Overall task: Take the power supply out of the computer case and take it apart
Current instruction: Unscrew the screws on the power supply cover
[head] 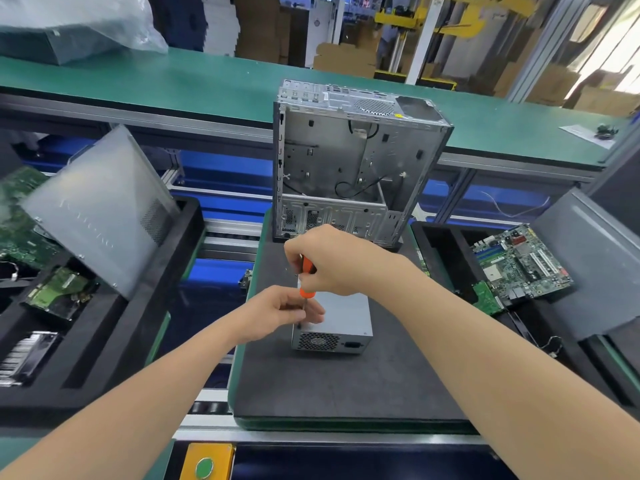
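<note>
While the power supply [341,317] lies flat on the dark mat [346,386], on our side of the open computer case [346,161], our right hand [332,261] curls round the handle of the orange screwdriver [305,292] above its left edge. Our left hand [277,311] pinches the shaft near the tip with curled fingers. To the right, a motherboard [523,261] lies in a black tray [436,237].

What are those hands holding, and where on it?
An orange screwdriver: the right hand grips its handle, the left hand pinches its metal shaft above the power supply.
</note>
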Demonstrator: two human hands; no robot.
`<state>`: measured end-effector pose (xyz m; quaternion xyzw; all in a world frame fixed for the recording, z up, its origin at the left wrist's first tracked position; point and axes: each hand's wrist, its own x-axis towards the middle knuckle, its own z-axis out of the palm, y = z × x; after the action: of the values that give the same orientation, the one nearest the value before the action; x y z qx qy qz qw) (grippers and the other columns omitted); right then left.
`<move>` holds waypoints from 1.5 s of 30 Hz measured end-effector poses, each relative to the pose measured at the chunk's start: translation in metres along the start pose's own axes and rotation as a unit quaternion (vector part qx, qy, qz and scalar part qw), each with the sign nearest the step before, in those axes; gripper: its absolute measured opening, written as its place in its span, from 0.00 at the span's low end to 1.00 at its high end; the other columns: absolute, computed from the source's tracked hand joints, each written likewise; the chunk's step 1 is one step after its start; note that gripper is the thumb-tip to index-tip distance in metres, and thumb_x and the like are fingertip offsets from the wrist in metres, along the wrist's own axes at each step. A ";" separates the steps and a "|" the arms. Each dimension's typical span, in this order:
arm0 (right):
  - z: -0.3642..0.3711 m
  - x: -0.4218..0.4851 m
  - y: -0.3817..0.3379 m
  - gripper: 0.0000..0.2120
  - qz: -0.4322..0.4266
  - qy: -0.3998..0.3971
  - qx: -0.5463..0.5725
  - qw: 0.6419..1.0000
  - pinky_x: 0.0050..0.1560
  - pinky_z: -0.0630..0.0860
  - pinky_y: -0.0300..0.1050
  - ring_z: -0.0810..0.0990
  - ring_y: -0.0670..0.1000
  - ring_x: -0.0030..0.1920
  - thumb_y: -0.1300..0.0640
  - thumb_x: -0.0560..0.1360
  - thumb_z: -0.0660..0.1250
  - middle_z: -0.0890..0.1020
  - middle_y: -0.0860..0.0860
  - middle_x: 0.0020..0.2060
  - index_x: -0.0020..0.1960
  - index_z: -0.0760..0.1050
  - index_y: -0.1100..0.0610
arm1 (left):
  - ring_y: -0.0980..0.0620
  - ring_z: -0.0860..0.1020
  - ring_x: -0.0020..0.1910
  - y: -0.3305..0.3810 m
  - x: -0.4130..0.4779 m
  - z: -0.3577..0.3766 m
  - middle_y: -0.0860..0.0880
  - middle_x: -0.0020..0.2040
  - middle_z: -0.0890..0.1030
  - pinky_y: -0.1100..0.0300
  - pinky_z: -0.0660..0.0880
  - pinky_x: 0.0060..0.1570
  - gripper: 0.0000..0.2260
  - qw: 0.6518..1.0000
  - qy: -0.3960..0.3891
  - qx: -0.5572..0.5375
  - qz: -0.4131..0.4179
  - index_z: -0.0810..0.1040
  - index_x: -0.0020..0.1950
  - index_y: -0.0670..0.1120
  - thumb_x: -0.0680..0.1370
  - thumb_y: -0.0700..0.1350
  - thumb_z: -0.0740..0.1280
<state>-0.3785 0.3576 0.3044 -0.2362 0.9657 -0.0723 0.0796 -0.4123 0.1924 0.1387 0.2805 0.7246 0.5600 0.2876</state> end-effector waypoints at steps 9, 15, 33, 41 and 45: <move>-0.002 0.002 -0.004 0.07 -0.038 0.006 -0.028 0.999 0.39 0.74 0.45 0.77 0.51 0.44 0.54 0.72 0.71 0.77 0.45 0.39 0.48 0.76 0.53 | 0.52 0.85 0.53 -0.002 -0.002 0.001 0.48 0.54 0.87 0.58 0.80 0.58 0.14 1.000 0.008 0.018 0.024 0.85 0.52 0.51 0.83 0.34 0.64; 0.014 0.002 -0.013 0.16 0.088 0.067 -0.067 0.992 0.31 0.63 0.44 0.73 0.56 0.36 0.45 0.82 0.64 0.67 0.50 0.36 0.44 0.66 0.55 | 0.57 0.83 0.57 -0.009 -0.004 -0.003 0.56 0.55 0.86 0.64 0.78 0.60 0.12 0.995 0.036 0.090 0.000 0.85 0.57 0.58 0.79 0.41 0.72; 0.000 -0.008 0.001 0.08 0.055 0.017 0.047 0.997 0.44 0.82 0.55 0.80 0.52 0.47 0.61 0.70 0.74 0.77 0.41 0.36 0.44 0.76 0.53 | 0.57 0.77 0.45 -0.026 -0.008 0.006 0.57 0.47 0.77 0.67 0.74 0.45 0.06 0.952 0.084 0.295 0.021 0.78 0.46 0.55 0.77 0.47 0.74; -0.004 -0.004 0.019 0.05 0.115 0.096 0.061 0.987 0.45 0.81 0.55 0.77 0.52 0.46 0.59 0.71 0.70 0.78 0.45 0.39 0.43 0.74 0.52 | 0.59 0.80 0.46 -0.040 0.009 -0.014 0.57 0.47 0.82 0.70 0.76 0.47 0.03 0.965 0.177 0.191 -0.013 0.83 0.46 0.56 0.78 0.47 0.74; 0.002 -0.003 0.031 0.05 0.155 0.140 0.064 0.976 0.46 0.78 0.52 0.76 0.54 0.47 0.57 0.72 0.69 0.77 0.48 0.42 0.44 0.73 0.51 | 0.58 0.80 0.45 -0.055 0.038 -0.031 0.55 0.48 0.82 0.70 0.73 0.46 0.02 0.946 0.240 0.209 -0.059 0.83 0.47 0.52 0.80 0.46 0.72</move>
<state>-0.3892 0.3863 0.2975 -0.0656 0.9855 -0.1531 -0.0309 -0.4656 0.1876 0.0877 0.1482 0.8880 0.4293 0.0724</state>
